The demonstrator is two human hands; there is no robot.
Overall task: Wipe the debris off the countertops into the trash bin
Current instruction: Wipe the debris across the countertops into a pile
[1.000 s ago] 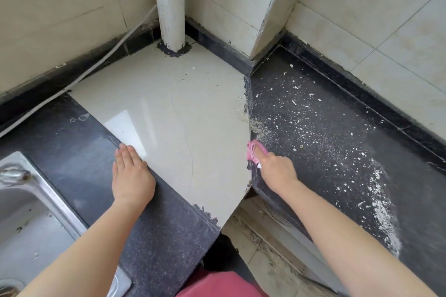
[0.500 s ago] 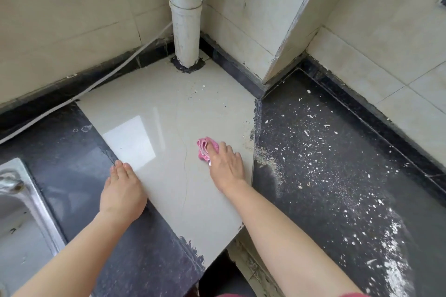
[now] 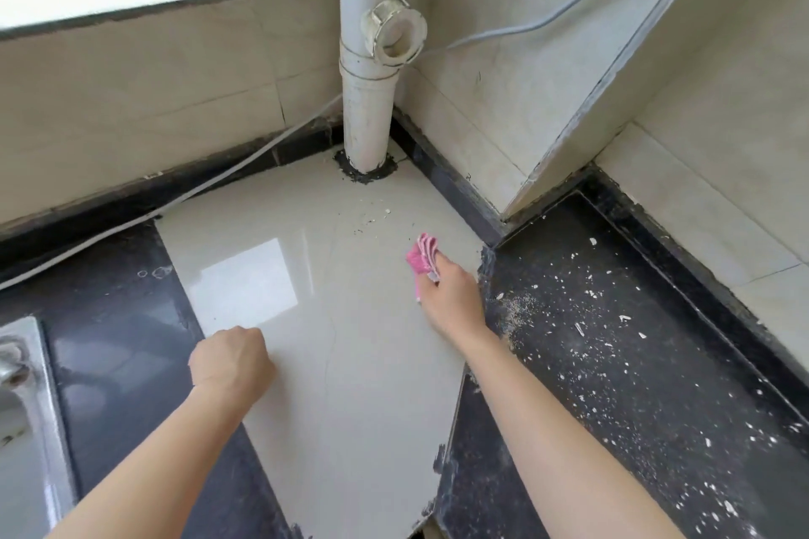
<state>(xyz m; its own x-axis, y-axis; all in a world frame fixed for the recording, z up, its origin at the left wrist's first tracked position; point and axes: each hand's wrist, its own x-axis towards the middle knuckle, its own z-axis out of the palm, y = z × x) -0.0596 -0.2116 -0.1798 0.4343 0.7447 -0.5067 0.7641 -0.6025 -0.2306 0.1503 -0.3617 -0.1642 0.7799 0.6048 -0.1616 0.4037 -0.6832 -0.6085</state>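
Over the pale tile [image 3: 350, 407] in the corner, my right hand [image 3: 453, 298] grips a folded pink cloth [image 3: 421, 254]. The fingers are curled round it so the wad sticks out ahead of the knuckles, toward the pipe [image 3: 365, 101]. I judge that grip gives a firm leading edge for reaching the few crumbs [image 3: 376, 214] on the tile just in front of the pipe's base. Whether the cloth touches the tile I cannot tell.

My left hand [image 3: 232, 359] is curled into a fist with nothing visible in it, down near the tile's left edge. I read it as a brace while I lean in.

Most of the debris [image 3: 613, 341] lies to the right, scattered across the dark counter [image 3: 656, 451], with a gritty heap just beside the seam, close to my right wrist. No bin is in view, so I cannot tell where the sweepings must go. A sink [image 3: 26, 429] sits at far left. By my reckoning, much wiping is left.
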